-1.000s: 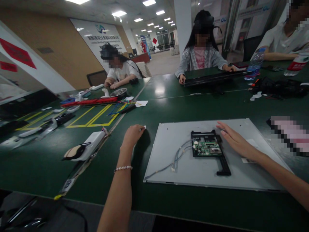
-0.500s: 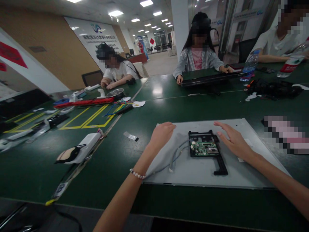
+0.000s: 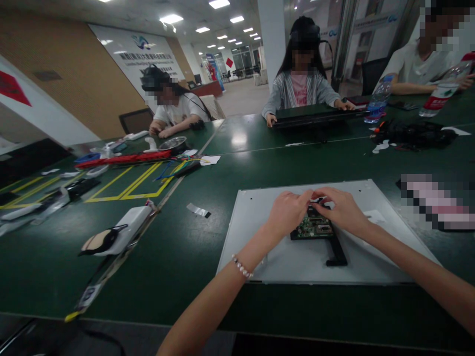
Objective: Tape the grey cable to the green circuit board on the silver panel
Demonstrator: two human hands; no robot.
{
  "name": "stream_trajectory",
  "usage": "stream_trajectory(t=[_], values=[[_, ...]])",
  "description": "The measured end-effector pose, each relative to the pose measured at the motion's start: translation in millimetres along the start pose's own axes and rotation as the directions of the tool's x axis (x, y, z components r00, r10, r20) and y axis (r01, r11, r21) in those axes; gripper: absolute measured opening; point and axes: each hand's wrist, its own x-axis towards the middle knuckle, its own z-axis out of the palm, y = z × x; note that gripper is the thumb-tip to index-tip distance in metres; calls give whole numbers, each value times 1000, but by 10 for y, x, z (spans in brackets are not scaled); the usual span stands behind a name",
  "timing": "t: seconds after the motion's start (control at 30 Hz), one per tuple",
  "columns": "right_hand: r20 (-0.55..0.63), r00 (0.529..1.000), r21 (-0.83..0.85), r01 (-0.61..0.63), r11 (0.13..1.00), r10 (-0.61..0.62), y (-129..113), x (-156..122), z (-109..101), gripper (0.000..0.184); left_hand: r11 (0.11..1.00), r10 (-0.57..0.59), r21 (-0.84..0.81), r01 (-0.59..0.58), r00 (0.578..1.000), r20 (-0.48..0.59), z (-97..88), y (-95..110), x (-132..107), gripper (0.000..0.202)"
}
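Observation:
A green circuit board [image 3: 310, 229] sits in a black plastic bracket [image 3: 337, 253] on a flat light-grey panel [image 3: 260, 269]. My left hand [image 3: 289, 213] reaches over the bracket's upper left part, its fingers pressed together. Opposite it, my right hand [image 3: 340, 210] bends its thumb and fingers over the upper right corner. Their fingertips meet at the bracket's top edge, closed around something too small and covered to make out. The left hand and forearm hide most of the grey-blue cable.
On the left lie a white device with a beige pad [image 3: 100, 241] and a silver strip [image 3: 198, 210]. Farther back are a red bar [image 3: 126, 159] and loose wires. Bottles [image 3: 379, 101] and black parts [image 3: 411, 134] stand back right. A co-worker opposite holds a black panel [image 3: 315, 120].
My two hands have come inward from either side of the board and now meet over the bracket's top edge, their fingers closing. The view has shifted slightly.

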Motion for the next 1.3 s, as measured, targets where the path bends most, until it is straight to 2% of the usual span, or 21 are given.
stream_trajectory(t=[0.1, 0.23, 0.37, 0.53, 0.6, 0.7, 0.93, 1.13, 1.3], values=[[21, 1000, -9, 8, 1000, -8, -16, 46, 12, 9, 996, -59, -64, 60, 998, 20, 24, -9, -5, 25], [72, 996, -56, 57, 997, -53, 27, 64, -4, 12, 966, -113, -227, 123, 992, 53, 27, -32, -56, 33], [96, 994, -132, 73, 989, -60, 173, 57, -55, 19, 899, -104, -417, 135, 990, 97, -63, -74, -197, 65], [101, 994, -175, 53, 983, -36, 308, 57, -36, 23, 792, -40, -575, 205, 958, 285, -133, -160, -394, 103], [115, 993, -170, 55, 984, -36, 317, 64, 5, 23, 769, -4, -605, 209, 947, 322, -118, -194, -433, 112], [127, 991, -161, 49, 986, -28, 320, 67, 69, 23, 751, 24, -631, 195, 947, 321, -83, -228, -453, 113], [139, 990, -129, 10, 992, 8, 343, 26, 112, 22, 696, -2, -680, 229, 948, 317, -83, -253, -456, 110], [160, 987, -110, -7, 994, 25, 332, 29, 92, 21, 707, 11, -680, 191, 960, 281, -60, -267, -458, 111], [172, 985, -108, -3, 994, 22, 328, 26, 98, 22, 706, 16, -680, 197, 956, 293, -62, -273, -459, 110]])
